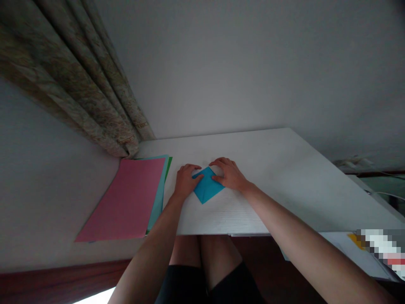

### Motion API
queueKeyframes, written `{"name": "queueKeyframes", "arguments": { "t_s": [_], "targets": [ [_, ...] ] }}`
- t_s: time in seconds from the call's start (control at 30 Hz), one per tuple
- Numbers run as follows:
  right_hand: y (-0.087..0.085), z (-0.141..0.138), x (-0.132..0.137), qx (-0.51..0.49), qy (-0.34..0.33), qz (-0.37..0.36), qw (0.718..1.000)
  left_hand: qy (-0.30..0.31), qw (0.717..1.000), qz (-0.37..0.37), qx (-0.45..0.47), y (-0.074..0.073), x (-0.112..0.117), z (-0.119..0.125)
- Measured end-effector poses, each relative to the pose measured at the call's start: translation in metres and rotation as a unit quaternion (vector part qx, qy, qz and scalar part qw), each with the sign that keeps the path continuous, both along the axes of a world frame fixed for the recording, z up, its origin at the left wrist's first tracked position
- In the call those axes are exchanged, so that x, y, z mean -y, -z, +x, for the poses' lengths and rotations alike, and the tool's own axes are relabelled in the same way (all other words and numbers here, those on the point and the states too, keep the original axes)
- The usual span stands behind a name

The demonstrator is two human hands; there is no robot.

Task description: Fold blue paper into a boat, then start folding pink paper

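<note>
A small blue folded paper (207, 188) lies on a white table (284, 185), shaped like a diamond with its point toward me. My left hand (186, 179) rests on the paper's left edge, fingers curled and pressing down. My right hand (228, 173) presses on the paper's upper right edge, fingers bent over it. Both hands touch the paper; neither lifts it off the table.
A stack of coloured sheets lies at the left, pink (126, 198) on top, with light blue and green edges (167, 166) showing beneath. A patterned curtain (82, 93) hangs at the back left. Papers (357, 249) lie at the lower right. My knees show under the table's front edge.
</note>
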State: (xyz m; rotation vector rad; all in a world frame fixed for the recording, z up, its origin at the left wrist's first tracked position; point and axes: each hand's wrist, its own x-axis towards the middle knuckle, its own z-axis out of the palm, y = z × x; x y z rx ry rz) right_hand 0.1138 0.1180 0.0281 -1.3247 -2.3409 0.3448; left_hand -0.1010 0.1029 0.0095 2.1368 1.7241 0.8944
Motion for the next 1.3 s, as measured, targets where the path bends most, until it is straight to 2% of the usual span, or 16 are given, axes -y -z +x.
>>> {"name": "queueKeyframes", "arguments": {
  "t_s": [0.23,0.4,0.57,0.7,0.83,1.0,1.13,1.2,1.3],
  "targets": [
    [0.002,0.0,-0.002,0.025,0.034,0.018,0.999,0.045,0.998,0.006,0.051,0.002,0.002,-0.001],
    [0.0,-0.008,0.006,0.091,0.125,0.052,0.987,0.065,0.998,0.005,-0.011,0.002,0.005,-0.001],
    [0.001,-0.013,0.011,0.109,0.12,0.07,0.984,0.087,0.996,0.006,-0.036,0.002,0.006,-0.001],
    [0.0,-0.012,0.01,0.094,0.122,0.054,0.987,0.073,0.997,0.005,-0.019,0.002,0.005,-0.001],
    [0.002,-0.007,0.005,0.044,0.098,0.032,0.994,0.045,0.998,-0.016,-0.032,0.002,0.005,0.0],
    [0.007,-0.002,-0.002,-0.093,0.071,0.011,0.993,0.04,0.999,-0.014,-0.005,0.003,0.002,0.0],
    [0.006,-0.001,-0.002,-0.176,0.082,0.01,0.981,-0.007,0.994,-0.052,0.091,0.003,-0.003,-0.001],
    [0.004,-0.001,0.0,-0.212,0.081,0.008,0.974,-0.002,0.985,-0.081,0.153,0.002,-0.005,-0.002],
    [0.003,0.0,0.002,-0.257,0.088,-0.044,0.961,0.028,0.962,-0.101,0.252,-0.001,-0.006,-0.003]
  ]
}}
